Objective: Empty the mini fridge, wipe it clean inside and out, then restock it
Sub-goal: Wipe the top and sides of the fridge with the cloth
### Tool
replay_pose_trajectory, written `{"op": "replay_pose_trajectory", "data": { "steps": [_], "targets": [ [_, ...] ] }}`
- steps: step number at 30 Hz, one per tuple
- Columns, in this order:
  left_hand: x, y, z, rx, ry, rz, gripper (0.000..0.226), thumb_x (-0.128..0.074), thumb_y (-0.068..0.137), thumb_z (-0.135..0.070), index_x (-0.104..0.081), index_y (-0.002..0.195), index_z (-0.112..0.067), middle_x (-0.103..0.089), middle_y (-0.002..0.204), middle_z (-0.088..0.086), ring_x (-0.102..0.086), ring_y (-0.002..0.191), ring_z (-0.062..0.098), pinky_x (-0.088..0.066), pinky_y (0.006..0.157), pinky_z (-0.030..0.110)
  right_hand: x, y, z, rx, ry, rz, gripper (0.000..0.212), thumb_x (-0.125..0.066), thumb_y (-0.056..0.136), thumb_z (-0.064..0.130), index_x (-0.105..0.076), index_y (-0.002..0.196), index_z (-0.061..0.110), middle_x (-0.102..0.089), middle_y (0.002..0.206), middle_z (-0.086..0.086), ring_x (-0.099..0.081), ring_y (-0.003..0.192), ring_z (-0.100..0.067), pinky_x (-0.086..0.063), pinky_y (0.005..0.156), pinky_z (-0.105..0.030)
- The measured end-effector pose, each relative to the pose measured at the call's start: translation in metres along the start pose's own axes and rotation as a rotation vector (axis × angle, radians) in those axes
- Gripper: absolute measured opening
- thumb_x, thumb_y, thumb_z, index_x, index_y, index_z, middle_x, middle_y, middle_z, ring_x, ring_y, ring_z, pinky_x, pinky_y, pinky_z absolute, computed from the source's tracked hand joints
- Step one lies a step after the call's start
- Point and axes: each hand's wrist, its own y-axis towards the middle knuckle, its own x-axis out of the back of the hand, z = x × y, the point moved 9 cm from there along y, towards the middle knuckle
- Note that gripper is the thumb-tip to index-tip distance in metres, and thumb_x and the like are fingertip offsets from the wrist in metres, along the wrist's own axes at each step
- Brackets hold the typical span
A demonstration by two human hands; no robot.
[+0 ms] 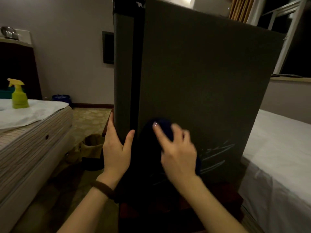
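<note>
The dark grey mini fridge (202,73) fills the middle of the head view, seen from above with its flat top facing me. My left hand (117,147) grips the edge of its door at the near left corner, thumb on the front face. My right hand (177,150) presses a dark blue cloth (161,127) flat onto the top panel near its front edge. Thin wet streaks (217,155) show on the panel just right of that hand. The fridge's inside is hidden.
A yellow-green spray bottle (19,95) stands on a white sheet on the bed (33,132) at left. Another white bed (277,157) lies close on the right. A brown bag (90,147) sits on the patterned floor beside the fridge. A window frame (289,39) is behind.
</note>
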Motion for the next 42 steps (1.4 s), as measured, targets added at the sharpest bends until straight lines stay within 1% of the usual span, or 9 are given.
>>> {"op": "replay_pose_trajectory", "data": {
  "steps": [3,9,12,19,26,28,32,37,42],
  "targets": [
    [0.001,0.0,0.0,-0.002,-0.013,-0.018,0.076,-0.047,0.082,-0.052,-0.017,0.146,-0.024,-0.037,0.146,0.005,-0.039,0.133,0.02,-0.039,0.105,0.048,0.006,0.012,0.0,-0.013,-0.042,-0.064,0.054,-0.059,0.083,0.012,-0.047,0.134,0.026,-0.049,0.116,-0.014,-0.053,0.086,-0.029,-0.047,0.053,-0.031],
    [0.0,-0.002,0.002,0.006,0.013,-0.026,0.07,-0.05,0.088,-0.04,-0.016,0.146,-0.02,-0.035,0.147,0.004,-0.036,0.134,0.017,-0.036,0.108,0.045,-0.063,-0.121,0.042,0.502,0.014,0.279,0.043,-0.043,0.085,0.028,-0.047,0.128,0.031,-0.043,0.117,-0.007,-0.055,0.09,-0.028,-0.05,0.057,-0.032],
    [0.001,-0.001,0.0,-0.008,0.021,-0.028,0.07,-0.051,0.089,-0.038,-0.017,0.147,-0.018,-0.035,0.147,0.004,-0.035,0.134,0.018,-0.036,0.108,0.046,-0.071,-0.135,0.038,0.597,0.015,0.335,0.043,-0.04,0.084,0.029,-0.051,0.125,0.032,-0.043,0.117,-0.006,-0.048,0.091,-0.027,-0.05,0.056,-0.032],
    [0.0,0.0,0.001,-0.021,0.031,-0.037,0.07,-0.05,0.089,-0.041,-0.016,0.146,-0.018,-0.034,0.148,0.006,-0.034,0.135,0.019,-0.036,0.107,0.047,-0.023,-0.049,0.001,0.189,-0.004,0.081,0.041,-0.036,0.093,0.015,-0.049,0.13,0.029,-0.044,0.116,-0.012,-0.053,0.088,-0.034,-0.047,0.055,-0.035],
    [-0.001,0.0,-0.001,-0.039,0.051,-0.051,0.069,-0.052,0.091,-0.034,-0.015,0.147,-0.014,-0.034,0.147,0.006,-0.035,0.135,0.018,-0.035,0.109,0.045,-0.074,-0.155,0.028,0.75,0.01,0.402,0.043,-0.063,0.078,0.032,-0.059,0.121,0.031,-0.044,0.116,-0.004,-0.059,0.09,-0.027,-0.051,0.059,-0.033],
    [0.0,-0.001,-0.002,-0.039,0.054,-0.056,0.07,-0.053,0.091,-0.032,-0.015,0.147,-0.014,-0.034,0.148,0.006,-0.034,0.135,0.017,-0.034,0.11,0.043,-0.075,-0.154,0.017,0.718,-0.009,0.419,0.055,-0.072,0.072,0.033,-0.055,0.124,0.031,-0.044,0.117,-0.005,-0.058,0.092,-0.028,-0.052,0.06,-0.033],
    [0.0,0.0,-0.002,-0.046,0.049,-0.051,0.071,-0.053,0.09,-0.033,-0.014,0.147,-0.016,-0.034,0.148,0.006,-0.035,0.135,0.017,-0.035,0.109,0.044,-0.063,-0.14,-0.036,0.452,-0.046,0.314,0.05,-0.045,0.081,0.02,-0.044,0.129,0.032,-0.043,0.116,-0.009,-0.048,0.093,-0.033,-0.052,0.059,-0.037],
    [0.001,-0.001,-0.003,-0.057,0.061,-0.067,0.07,-0.052,0.091,-0.034,-0.014,0.147,-0.015,-0.033,0.148,0.006,-0.034,0.136,0.018,-0.034,0.109,0.046,-0.053,-0.14,-0.096,-0.13,-0.022,0.285,0.086,-0.07,0.057,-0.011,-0.044,0.128,0.03,-0.046,0.113,-0.018,-0.052,0.09,-0.038,-0.051,0.053,-0.038],
    [0.001,-0.002,-0.005,-0.061,0.039,-0.062,0.069,-0.051,0.09,-0.035,-0.017,0.147,-0.015,-0.039,0.144,0.006,-0.04,0.131,0.018,-0.038,0.106,0.046,-0.064,-0.13,-0.003,0.02,0.128,0.272,0.059,-0.041,0.076,0.009,-0.045,0.129,0.035,-0.044,0.116,-0.007,-0.049,0.091,-0.027,-0.05,0.059,-0.034]
  ]
}}
